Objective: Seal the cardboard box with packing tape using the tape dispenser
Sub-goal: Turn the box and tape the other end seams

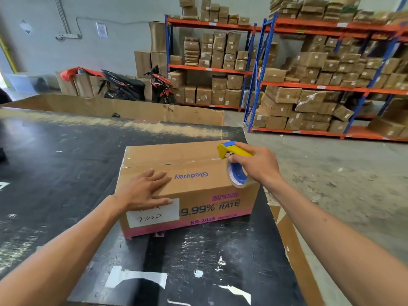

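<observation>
Two hands work one cardboard box, which sits at the centre of the frame on a scuffed black table, turned a little so its long printed side faces the camera. Its top flaps are closed, and a glossy strip that looks like tape lies along the centre seam, though the blur makes it hard to say how far it runs. The main risk, as I judge it, is at the right end of that seam: the tape dispenser is poised over the upper right corner of the box, and if it is pulled away at a slant or the cut is rushed, the tape could wrinkle, lift off the edge or tear ragged, leaving the end unsealed. The box could also skid on the smooth tabletop under the pull if the bracing hand eases. The left hand lies flat on the near top flap, left of centre, fingers spread and released, pressing down and grasping nothing, its thumb close to the white label. The right hand comes in from the lower right with the wrist cocked, fingers clenched around the yellow handle of the dispenser, the roll hanging below the palm against the box's right end.
</observation>
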Demonstrator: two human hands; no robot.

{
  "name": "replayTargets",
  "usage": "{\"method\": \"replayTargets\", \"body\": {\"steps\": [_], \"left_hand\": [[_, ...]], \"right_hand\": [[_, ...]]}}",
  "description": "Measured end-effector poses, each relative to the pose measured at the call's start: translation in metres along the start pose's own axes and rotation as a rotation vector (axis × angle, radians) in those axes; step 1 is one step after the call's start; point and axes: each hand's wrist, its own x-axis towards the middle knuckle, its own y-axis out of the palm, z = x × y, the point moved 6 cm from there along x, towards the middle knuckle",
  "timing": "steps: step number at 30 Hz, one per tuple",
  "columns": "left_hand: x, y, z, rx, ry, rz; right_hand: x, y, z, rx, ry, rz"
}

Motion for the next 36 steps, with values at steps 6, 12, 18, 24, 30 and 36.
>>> {"method": "replayTargets", "body": {"steps": [6, 12, 18, 24, 30, 36], "left_hand": [[0.050, -0.003, -0.091, 0.023, -0.064, -0.139], [0.083, 0.017, -0.115, 0.107, -0.123, -0.111], [0.077, 0.017, -0.104, 0.192, 0.030, -0.144], [0.053, 0.016, -0.036, -0.004, 0.262, -0.170], [0.056, -0.013, -0.072, -0.033, 0.041, 0.087], [0.089, 0.009, -0.194, -0.245, -0.257, 0.093]], "right_hand": [[0.000, -0.005, 0.004, -0.007, 0.017, -0.006], [-0.007, -0.003, -0.009, -0.038, 0.029, -0.011], [-0.008, -0.003, -0.020, 0.030, 0.063, -0.026], [-0.002, -0.017, -0.022, 0.119, 0.105, -0.064], [0.005, -0.026, -0.022, 0.147, 0.125, -0.102], [0.006, -0.023, -0.020, 0.094, 0.124, -0.107]]}}
